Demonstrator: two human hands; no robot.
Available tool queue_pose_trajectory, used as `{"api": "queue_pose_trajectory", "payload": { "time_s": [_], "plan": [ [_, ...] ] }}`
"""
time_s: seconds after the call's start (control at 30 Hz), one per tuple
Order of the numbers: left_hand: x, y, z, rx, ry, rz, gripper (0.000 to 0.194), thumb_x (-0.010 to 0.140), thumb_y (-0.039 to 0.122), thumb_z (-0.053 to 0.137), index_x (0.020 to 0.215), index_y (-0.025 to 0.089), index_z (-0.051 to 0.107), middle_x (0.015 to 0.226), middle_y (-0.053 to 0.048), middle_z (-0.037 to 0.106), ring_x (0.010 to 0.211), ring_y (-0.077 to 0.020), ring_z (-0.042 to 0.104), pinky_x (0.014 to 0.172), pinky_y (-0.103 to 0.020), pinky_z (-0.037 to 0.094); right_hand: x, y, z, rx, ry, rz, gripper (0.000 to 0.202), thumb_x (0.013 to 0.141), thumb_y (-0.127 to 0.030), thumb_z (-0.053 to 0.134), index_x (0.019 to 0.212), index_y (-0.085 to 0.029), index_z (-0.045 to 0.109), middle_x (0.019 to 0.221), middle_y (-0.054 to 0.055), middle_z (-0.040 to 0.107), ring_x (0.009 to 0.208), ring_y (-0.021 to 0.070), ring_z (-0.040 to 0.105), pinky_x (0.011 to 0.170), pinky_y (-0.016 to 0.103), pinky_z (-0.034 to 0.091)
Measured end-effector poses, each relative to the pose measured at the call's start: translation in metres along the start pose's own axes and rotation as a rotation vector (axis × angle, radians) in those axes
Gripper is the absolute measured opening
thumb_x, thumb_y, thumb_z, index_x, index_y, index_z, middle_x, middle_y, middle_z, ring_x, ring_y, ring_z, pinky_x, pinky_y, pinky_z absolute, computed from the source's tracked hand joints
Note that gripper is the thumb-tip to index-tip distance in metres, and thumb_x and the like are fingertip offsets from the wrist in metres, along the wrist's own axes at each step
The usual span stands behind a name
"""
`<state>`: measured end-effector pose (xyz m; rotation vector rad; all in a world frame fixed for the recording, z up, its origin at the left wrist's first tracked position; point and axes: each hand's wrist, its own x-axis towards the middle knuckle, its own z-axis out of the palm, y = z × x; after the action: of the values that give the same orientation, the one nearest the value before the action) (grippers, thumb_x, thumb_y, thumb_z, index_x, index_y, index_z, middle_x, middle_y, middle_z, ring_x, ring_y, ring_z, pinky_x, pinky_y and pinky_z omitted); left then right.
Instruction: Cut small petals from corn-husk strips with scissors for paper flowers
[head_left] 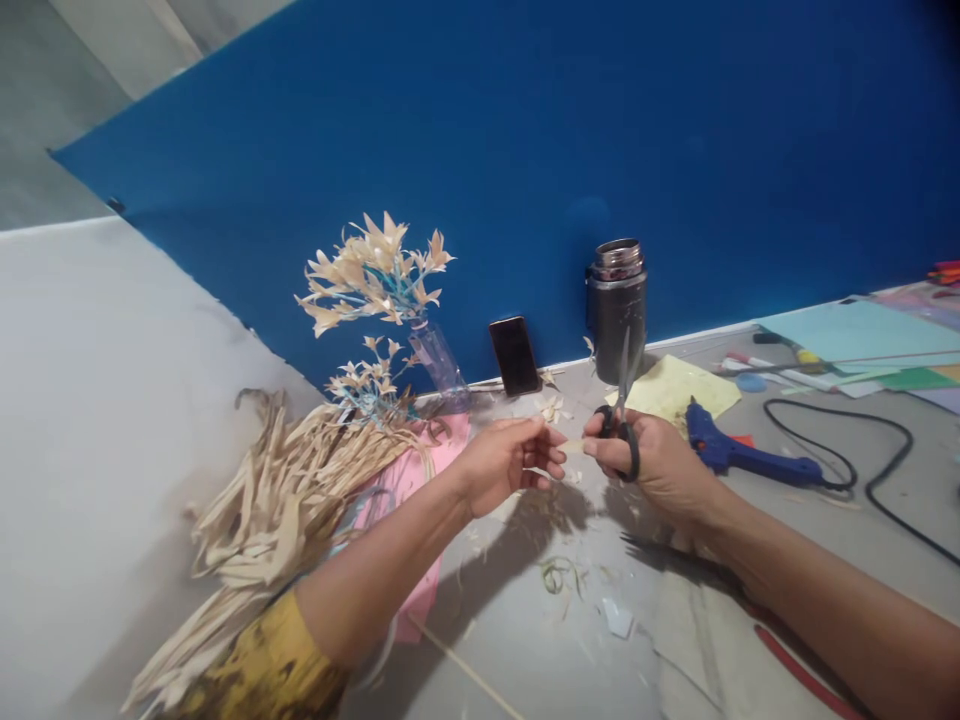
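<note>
My right hand [660, 465] is closed around a pair of scissors [627, 375] with black handles, their blades pointing up and slightly parted. Between its thumb and finger it also pinches one end of a short pale strip [574, 447], which looks like dried husk. The other end meets the closed fingertips of my left hand [517, 460], whose remaining fingers are loosely curled. Below both hands, thin green-pale shavings [559, 575] and small scraps lie on the grey table. Left of my left hand is a large bundle of dried husk strips [255, 500], partly over a pink sheet [424, 590].
Husk flowers [375, 265] stand in a clear plastic bottle [439, 360]. A phone [514, 356] leans against the blue board [525, 150], near an open dark flask [616, 310]. To the right lie a blue glue gun [750, 455], its cord, yellow paper [686, 390] and pens.
</note>
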<state>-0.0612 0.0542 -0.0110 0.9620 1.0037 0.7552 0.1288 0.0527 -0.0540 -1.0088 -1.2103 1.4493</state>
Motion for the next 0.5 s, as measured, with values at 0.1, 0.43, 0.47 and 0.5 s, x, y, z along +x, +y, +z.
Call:
{"api": "queue_pose_trajectory", "payload": {
  "time_s": [0.1, 0.43, 0.47, 0.5],
  "plan": [
    [-0.005, -0.005, 0.004, 0.032, 0.006, 0.021, 0.033, 0.072, 0.043, 0.077, 0.080, 0.013, 0.065, 0.077, -0.007, 0.065, 0.067, -0.0150, 0.064, 0.059, -0.025, 0.045, -0.002, -0.003, 0.004, 0.006, 0.016, 0.033, 0.042, 0.061, -0.040, 0.082, 0.087, -0.017, 0.059, 0.056, -0.007, 0.050, 0.053, 0.0113, 0.041, 0.054, 0.026, 0.030],
    [-0.006, -0.013, 0.009, -0.046, 0.146, 0.119, 0.025, 0.065, 0.027, 0.079, 0.071, 0.015, 0.059, 0.065, -0.001, 0.060, 0.059, -0.0112, 0.060, 0.057, -0.023, 0.041, 0.001, 0.002, 0.000, 0.002, -0.055, 0.024, 0.032, 0.072, -0.043, 0.074, 0.083, -0.016, 0.061, 0.057, -0.004, 0.053, 0.051, 0.0108, 0.042, 0.052, 0.025, 0.032],
    [-0.007, -0.012, 0.009, -0.080, 0.173, 0.145, 0.025, 0.065, 0.026, 0.079, 0.072, 0.015, 0.059, 0.066, -0.001, 0.061, 0.060, -0.0118, 0.061, 0.058, -0.023, 0.042, 0.000, 0.003, -0.001, -0.022, -0.111, 0.030, 0.034, 0.077, -0.048, 0.070, 0.082, -0.016, 0.062, 0.061, -0.002, 0.056, 0.051, 0.0109, 0.043, 0.051, 0.025, 0.032],
    [-0.009, -0.012, 0.010, -0.115, 0.200, 0.178, 0.025, 0.065, 0.025, 0.080, 0.073, 0.015, 0.059, 0.068, -0.002, 0.063, 0.062, -0.0126, 0.062, 0.060, -0.024, 0.044, -0.001, 0.003, 0.000, -0.049, -0.176, 0.041, 0.038, 0.081, -0.054, 0.064, 0.081, -0.016, 0.063, 0.065, 0.000, 0.060, 0.052, 0.0112, 0.044, 0.051, 0.025, 0.032]
  ]
}}
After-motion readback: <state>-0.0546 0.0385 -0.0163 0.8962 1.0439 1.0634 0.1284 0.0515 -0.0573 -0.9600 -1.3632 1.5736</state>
